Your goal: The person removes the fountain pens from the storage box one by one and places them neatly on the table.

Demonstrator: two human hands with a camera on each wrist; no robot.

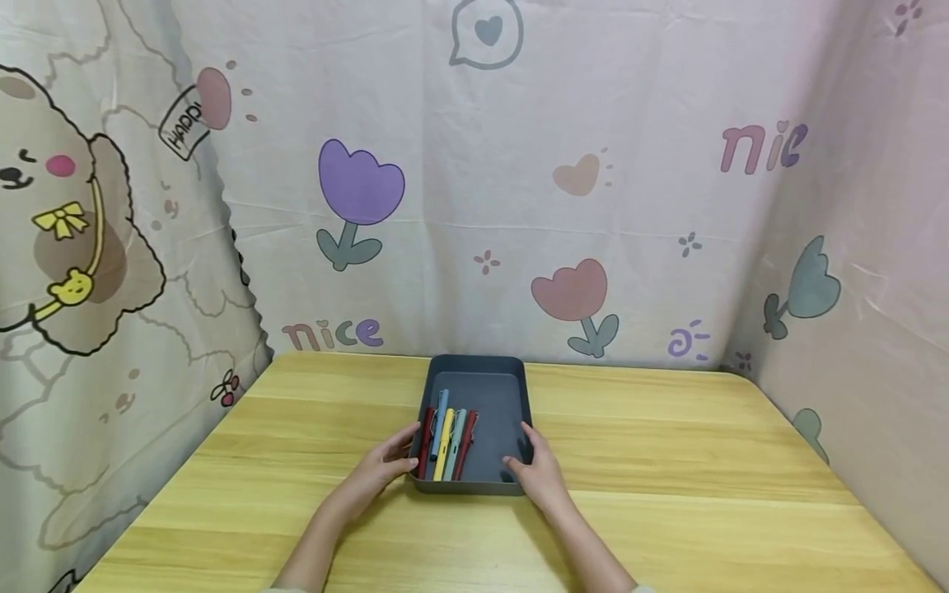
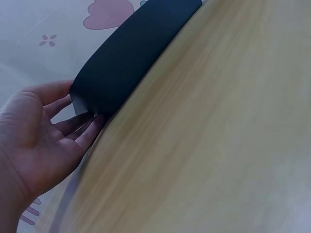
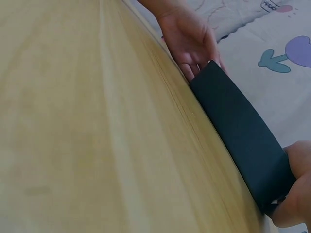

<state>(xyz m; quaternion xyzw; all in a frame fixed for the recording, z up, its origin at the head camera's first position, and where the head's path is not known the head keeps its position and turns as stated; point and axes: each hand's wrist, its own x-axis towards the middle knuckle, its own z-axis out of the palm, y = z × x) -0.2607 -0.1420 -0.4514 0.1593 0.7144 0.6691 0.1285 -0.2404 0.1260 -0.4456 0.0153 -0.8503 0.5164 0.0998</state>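
A dark grey rectangular tray (image 1: 498,424) lies on the wooden table. Inside it, along the left, several capped pens lie side by side: a blue pen (image 1: 439,428), a yellow pen (image 1: 444,445), a green pen (image 1: 455,445), a dark red pen (image 1: 466,445) and another dark red one at the left wall. My left hand (image 1: 371,478) holds the tray's left side near the front corner. On the right side, my right hand (image 1: 544,473) grips the wall, its thumb over the rim. Both wrist views show the tray's outer front wall (image 2: 131,53) between the hands.
Pale wood table (image 1: 652,445) extends on both sides of the tray and in front of it. Behind the far edge hangs a printed curtain (image 1: 474,181) with flowers and hearts; more printed cloth hangs at left and right.
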